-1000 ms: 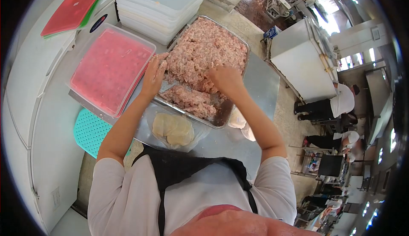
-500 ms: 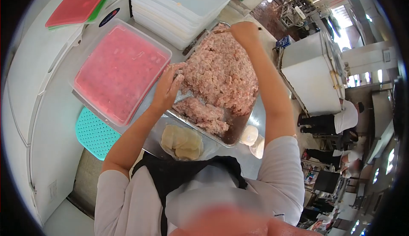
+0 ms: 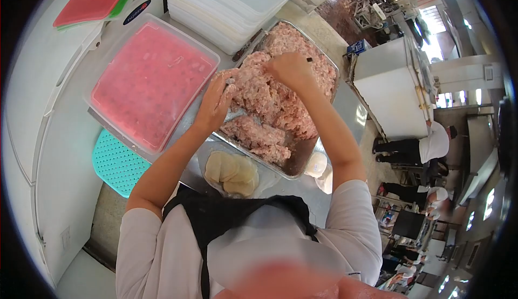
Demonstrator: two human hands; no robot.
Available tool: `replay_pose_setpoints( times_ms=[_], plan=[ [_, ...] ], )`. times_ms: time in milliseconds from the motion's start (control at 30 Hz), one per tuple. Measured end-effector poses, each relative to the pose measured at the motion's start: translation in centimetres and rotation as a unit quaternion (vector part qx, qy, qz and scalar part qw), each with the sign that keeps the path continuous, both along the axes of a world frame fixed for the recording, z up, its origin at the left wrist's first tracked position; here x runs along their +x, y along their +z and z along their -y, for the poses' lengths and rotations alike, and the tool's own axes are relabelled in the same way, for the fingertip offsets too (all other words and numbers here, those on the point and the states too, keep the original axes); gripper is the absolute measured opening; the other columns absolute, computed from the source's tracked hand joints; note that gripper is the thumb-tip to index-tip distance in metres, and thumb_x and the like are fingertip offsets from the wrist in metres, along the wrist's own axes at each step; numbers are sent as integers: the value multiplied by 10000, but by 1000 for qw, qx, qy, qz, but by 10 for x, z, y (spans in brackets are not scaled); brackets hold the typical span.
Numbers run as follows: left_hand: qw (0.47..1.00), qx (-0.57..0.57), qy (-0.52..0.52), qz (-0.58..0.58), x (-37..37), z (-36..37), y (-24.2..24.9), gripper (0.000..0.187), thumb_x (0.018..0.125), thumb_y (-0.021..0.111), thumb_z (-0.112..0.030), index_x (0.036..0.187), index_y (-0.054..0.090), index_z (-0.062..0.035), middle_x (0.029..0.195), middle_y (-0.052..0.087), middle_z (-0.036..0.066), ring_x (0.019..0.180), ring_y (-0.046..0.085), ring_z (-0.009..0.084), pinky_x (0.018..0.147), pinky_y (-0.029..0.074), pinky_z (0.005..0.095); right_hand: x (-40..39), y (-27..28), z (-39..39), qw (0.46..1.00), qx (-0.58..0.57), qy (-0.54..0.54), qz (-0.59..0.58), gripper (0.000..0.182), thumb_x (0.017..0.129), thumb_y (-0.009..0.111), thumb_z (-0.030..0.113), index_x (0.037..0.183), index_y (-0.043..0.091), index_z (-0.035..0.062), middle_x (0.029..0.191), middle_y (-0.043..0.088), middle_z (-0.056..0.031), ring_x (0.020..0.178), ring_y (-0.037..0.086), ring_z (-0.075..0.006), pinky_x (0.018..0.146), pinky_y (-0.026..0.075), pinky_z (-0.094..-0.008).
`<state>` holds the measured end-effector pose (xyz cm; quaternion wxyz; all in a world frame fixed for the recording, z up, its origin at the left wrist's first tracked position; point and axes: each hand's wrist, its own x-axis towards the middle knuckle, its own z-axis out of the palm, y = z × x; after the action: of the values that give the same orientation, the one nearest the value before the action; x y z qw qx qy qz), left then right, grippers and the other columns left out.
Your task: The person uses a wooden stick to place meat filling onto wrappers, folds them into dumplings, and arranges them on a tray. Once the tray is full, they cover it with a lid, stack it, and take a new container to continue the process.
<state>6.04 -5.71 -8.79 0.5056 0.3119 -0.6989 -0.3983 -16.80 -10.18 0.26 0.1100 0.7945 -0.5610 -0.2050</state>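
A large metal tray point(image 3: 295, 174) of ground meat point(image 3: 280, 96) lies in front of me, with a smaller portion of meat parted off at its near left. My right hand point(image 3: 291, 71) is closed in a fist low over the meat, around a utensil whose dark handle end point(image 3: 309, 60) sticks out; its working end is hidden. At the tray's left side, my left hand point(image 3: 216, 100) has curled fingers with a small greyish thing point(image 3: 230, 81) by them, too small to name. Round pale dough wrappers point(image 3: 232, 172) lie on plastic in front of the tray.
Left of the tray stands a lidded container point(image 3: 154, 83) with pink contents. Stacked white containers point(image 3: 226, 15) rise behind. More pale round pieces point(image 3: 317, 165) lie by the tray's near right corner. A turquoise perforated stool point(image 3: 116, 161) is low at left. Co-workers point(image 3: 434, 142) stand far right.
My right hand has moved from the tray's far edge inward and towards me, over the meat's middle. The meat there is pushed up and furrowed. My left hand has barely shifted.
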Motion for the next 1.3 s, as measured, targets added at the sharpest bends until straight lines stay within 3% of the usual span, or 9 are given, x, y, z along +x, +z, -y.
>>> replay_pose_setpoints(
  times_ms=[67, 367, 667, 833, 900, 1000, 1100, 1200, 1300],
  plan=[
    [1000, -2, -1, 5, 0, -1, 1, 363, 985, 439, -202, 1278, 509, -1, 1286, 532, 200, 1226, 471, 356, 1068, 330, 400, -7, -20, -19, 994, -67, 59, 59, 412, 910, 563, 426, 689, 681, 99, 695, 683, -90, 666, 676, -290, 537, 500, -441],
    [1000, 11, 5, -24, 0, -2, 0, 347, 993, 425, -177, 1280, 525, -11, 1304, 540, 181, 1259, 462, 332, 1111, 285, 392, 2, -15, -123, 950, -133, 153, 236, 326, 898, 613, 364, 680, 639, 123, 644, 628, -47, 635, 652, -244, 530, 494, -401],
    [999, -26, 19, 23, -2, -1, -8, 327, 997, 452, -202, 1254, 549, -25, 1269, 566, 182, 1244, 475, 344, 1115, 286, 414, -48, -54, -233, 956, -62, -68, 279, 294, 909, 604, 373, 779, 636, 111, 698, 634, -79, 687, 651, -287, 578, 509, -409],
    [999, -31, 9, 16, -4, -3, -4, 324, 1002, 458, -217, 1244, 559, -27, 1252, 579, 181, 1229, 487, 349, 1124, 277, 425, -40, 26, -236, 975, -8, -141, 171, 297, 925, 551, 398, 860, 677, 137, 749, 660, -74, 714, 664, -288, 583, 514, -414],
    [998, -45, 20, 30, -4, -5, -4, 321, 1002, 460, -218, 1240, 564, -30, 1249, 585, 173, 1221, 495, 348, 1122, 282, 426, -35, 69, -237, 988, -40, -132, 66, 278, 908, 558, 388, 880, 683, 141, 790, 680, -65, 753, 677, -282, 600, 520, -418],
    [998, -47, 23, 36, -4, -5, -6, 322, 999, 471, -227, 1229, 569, -24, 1245, 587, 177, 1219, 498, 345, 1120, 285, 425, -11, 97, -245, 980, -134, -109, 101, 260, 895, 563, 365, 868, 676, 133, 806, 691, -62, 758, 684, -282, 602, 522, -430],
    [995, -70, 30, 59, -6, -5, -8, 316, 994, 485, -223, 1222, 572, -23, 1233, 590, 181, 1205, 507, 341, 1110, 297, 419, -1, 34, -245, 981, 2, -113, 159, 248, 900, 558, 345, 862, 671, 128, 804, 690, -71, 758, 685, -286, 598, 522, -436],
    [996, -78, 23, 48, -5, -3, -13, 302, 990, 491, -209, 1214, 578, -27, 1220, 589, 185, 1196, 509, 338, 1095, 312, 417, -34, -18, -238, 956, -19, -152, 252, 246, 900, 556, 343, 860, 671, 128, 777, 686, -83, 738, 684, -304, 586, 519, -449],
    [998, -48, 12, 45, -4, -7, -5, 303, 978, 497, -185, 1229, 565, -29, 1221, 582, 179, 1193, 508, 337, 1073, 333, 414, -84, -15, -225, 974, -37, -185, 125, 258, 899, 559, 356, 836, 671, 132, 727, 673, -94, 700, 676, -314, 566, 514, -447]
  ],
)
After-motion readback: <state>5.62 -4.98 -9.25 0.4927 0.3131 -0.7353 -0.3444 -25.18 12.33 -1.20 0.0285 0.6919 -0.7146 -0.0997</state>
